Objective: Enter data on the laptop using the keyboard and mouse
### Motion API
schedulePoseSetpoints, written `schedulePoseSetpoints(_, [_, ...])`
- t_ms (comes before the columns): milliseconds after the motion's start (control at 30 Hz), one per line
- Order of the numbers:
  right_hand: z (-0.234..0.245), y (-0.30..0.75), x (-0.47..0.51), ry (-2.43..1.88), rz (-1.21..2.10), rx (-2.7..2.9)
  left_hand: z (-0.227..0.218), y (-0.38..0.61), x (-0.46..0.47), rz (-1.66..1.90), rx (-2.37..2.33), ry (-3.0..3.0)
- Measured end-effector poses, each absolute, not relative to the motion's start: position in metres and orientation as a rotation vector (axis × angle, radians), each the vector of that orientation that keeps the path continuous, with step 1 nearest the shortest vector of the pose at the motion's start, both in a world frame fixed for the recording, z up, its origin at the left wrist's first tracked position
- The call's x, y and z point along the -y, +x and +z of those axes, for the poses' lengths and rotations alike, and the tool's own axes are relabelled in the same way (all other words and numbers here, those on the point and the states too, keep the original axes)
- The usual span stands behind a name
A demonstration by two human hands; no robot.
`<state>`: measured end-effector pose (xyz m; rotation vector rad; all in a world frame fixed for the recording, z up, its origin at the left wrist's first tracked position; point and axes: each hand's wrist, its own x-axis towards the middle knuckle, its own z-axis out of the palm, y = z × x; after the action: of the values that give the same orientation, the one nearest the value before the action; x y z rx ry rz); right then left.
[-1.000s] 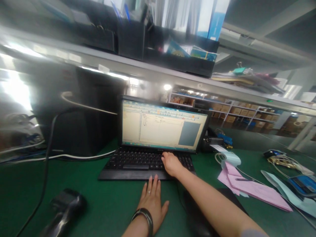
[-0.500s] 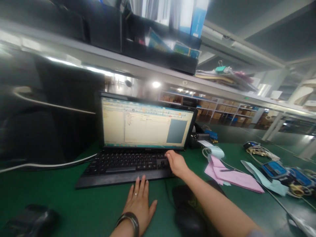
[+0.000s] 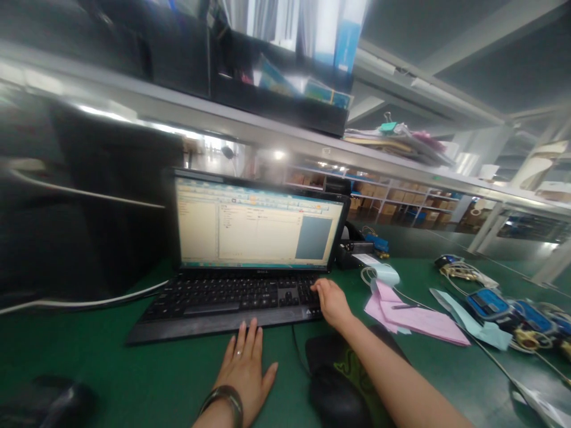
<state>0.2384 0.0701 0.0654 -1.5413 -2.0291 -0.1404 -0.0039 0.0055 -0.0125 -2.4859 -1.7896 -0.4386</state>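
Green is seen across the worktop, where a black keyboard is placed just in front of the screen, presumably so that keys and display can be taken in together. The right hand is loosely curled, its fingertips brought to the keyboard's right end; whether a key is pressed, or whether the fingers are pressed together, cannot be told. The left hand is laid flat with its fingers spread, their tips at the keyboard's front edge; the arm appears to be steadied that way. No object is seen gripped by either hand. The mouse is set on a dark mat near the right forearm, probably for easy reach. Pink papers are laid to the keyboard's right with a pen rested on them, seemingly kept clear of the keys. Blue devices are gathered farther right.
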Motion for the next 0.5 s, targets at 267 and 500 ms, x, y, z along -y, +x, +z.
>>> schedulePoseSetpoints(267, [0.08, 0.239, -0.067, -1.607, -0.183, 1.965, -0.008, -0.003, -0.003, -0.425, 1.843, -2.499])
schedulePoseSetpoints(500, [0.047, 0.264, 0.068, -1.408, -0.187, 2.178, -0.006, -0.003, -0.001, -0.48, 1.882, -2.532])
